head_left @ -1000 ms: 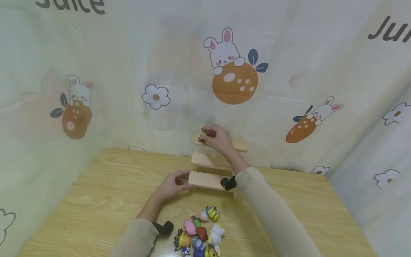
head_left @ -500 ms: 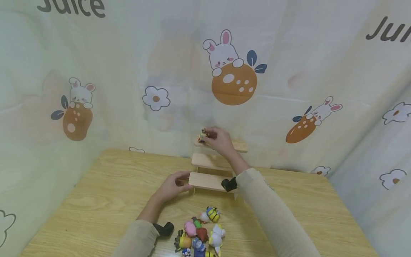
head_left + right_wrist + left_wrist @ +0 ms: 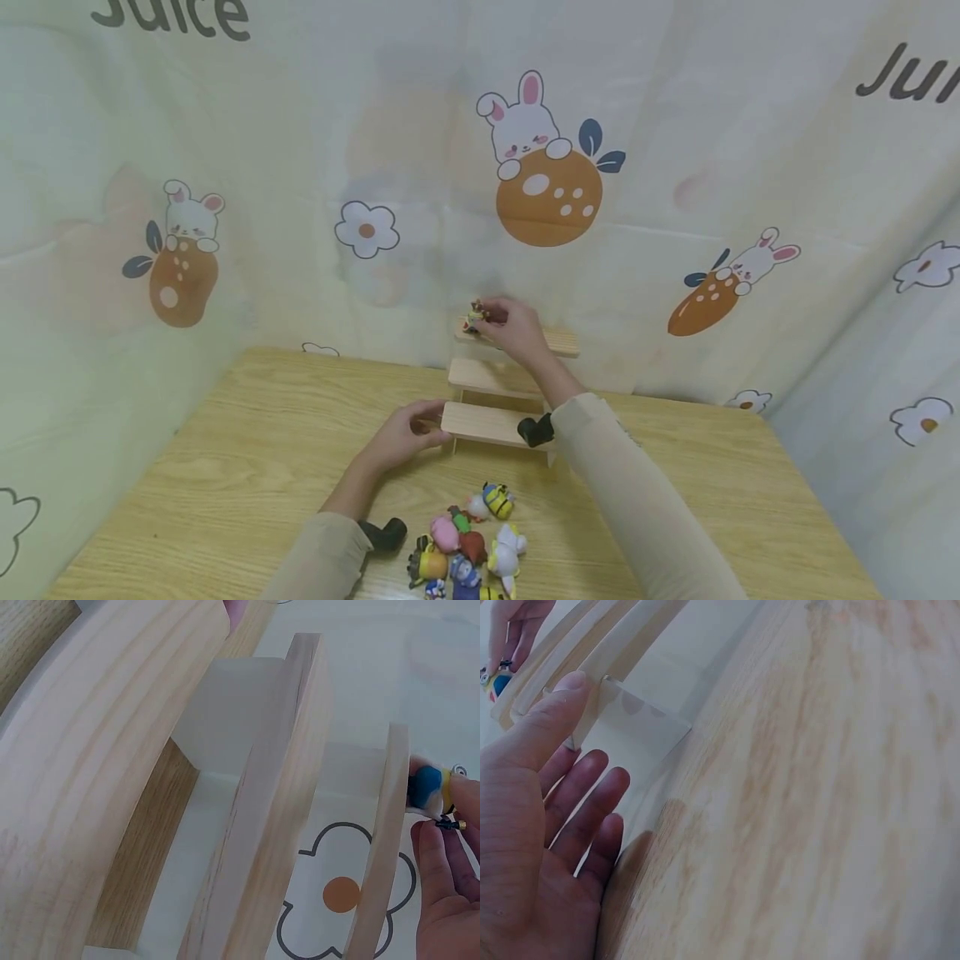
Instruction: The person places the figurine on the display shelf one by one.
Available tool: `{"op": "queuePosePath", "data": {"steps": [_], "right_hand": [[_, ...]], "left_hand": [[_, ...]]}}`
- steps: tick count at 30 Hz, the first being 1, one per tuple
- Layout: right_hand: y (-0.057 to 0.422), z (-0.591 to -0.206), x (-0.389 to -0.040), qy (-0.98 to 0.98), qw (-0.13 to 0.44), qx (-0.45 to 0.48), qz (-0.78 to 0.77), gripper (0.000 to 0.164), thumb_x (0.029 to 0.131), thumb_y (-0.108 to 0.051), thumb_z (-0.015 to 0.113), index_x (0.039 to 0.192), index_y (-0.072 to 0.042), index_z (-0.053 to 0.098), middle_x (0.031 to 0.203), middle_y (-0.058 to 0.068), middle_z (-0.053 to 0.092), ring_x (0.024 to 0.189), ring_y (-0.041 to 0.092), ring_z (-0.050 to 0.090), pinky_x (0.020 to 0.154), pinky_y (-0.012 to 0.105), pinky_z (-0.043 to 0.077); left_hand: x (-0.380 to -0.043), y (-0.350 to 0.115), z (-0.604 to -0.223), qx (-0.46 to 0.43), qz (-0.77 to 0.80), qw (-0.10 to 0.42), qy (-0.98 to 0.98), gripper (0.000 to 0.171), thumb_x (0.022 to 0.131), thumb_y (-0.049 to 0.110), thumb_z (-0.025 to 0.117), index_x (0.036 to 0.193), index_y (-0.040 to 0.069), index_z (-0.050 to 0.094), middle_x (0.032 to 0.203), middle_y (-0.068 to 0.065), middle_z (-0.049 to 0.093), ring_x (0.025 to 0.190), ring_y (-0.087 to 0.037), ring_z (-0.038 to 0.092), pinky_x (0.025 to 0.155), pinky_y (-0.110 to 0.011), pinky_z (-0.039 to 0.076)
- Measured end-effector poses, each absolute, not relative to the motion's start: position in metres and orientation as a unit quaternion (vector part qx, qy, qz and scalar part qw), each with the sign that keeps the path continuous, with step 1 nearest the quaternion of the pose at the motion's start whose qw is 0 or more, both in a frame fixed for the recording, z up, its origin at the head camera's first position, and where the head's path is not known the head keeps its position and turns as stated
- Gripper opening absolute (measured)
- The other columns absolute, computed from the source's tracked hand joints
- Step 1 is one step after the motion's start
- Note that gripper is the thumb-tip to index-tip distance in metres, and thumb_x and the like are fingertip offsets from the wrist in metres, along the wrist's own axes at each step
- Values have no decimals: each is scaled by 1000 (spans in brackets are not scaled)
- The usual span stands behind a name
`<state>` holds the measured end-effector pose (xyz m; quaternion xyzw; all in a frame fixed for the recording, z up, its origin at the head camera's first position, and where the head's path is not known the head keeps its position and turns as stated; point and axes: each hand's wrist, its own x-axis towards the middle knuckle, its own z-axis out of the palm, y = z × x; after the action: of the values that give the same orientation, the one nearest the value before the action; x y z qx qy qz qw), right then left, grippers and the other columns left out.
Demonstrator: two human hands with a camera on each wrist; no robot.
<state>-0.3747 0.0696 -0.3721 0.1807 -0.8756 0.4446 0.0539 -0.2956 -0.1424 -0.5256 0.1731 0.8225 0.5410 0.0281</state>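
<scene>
A three-tier wooden display stand [image 3: 491, 421] with clear side supports stands near the back of the table. In the head view, my right hand [image 3: 516, 329] pinches a small yellow toy figurine [image 3: 475, 317] at the left end of the top tier. The right wrist view shows the figurine's blue and yellow body [image 3: 429, 787] against that tier, partly covered by the fingers. My left hand [image 3: 405, 433] holds the left end of the lowest tier. From the left wrist, its thumb [image 3: 555, 712] lies against the board's end, with the other fingers loosely bent beside the clear support [image 3: 634, 727].
In front of the stand lies a pile of toy figurines, among them a blue-and-yellow one [image 3: 498, 500], a pink one [image 3: 444, 533] and a white one [image 3: 507, 550]. A printed curtain [image 3: 420, 150] hangs behind the wooden table [image 3: 247, 467].
</scene>
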Motion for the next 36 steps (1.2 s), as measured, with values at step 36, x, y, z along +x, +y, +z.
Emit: {"op": "queuePosePath", "data": {"steps": [36], "right_hand": [[141, -424, -269, -853, -34, 221, 471, 32, 89, -25, 68, 116, -9, 65, 114, 9, 67, 100, 19, 64, 85, 32, 53]], "left_hand": [[-292, -140, -523, 159, 533, 28, 830, 61, 80, 34, 76, 133, 12, 54, 120, -3, 64, 109, -21, 60, 94, -39, 47]]}}
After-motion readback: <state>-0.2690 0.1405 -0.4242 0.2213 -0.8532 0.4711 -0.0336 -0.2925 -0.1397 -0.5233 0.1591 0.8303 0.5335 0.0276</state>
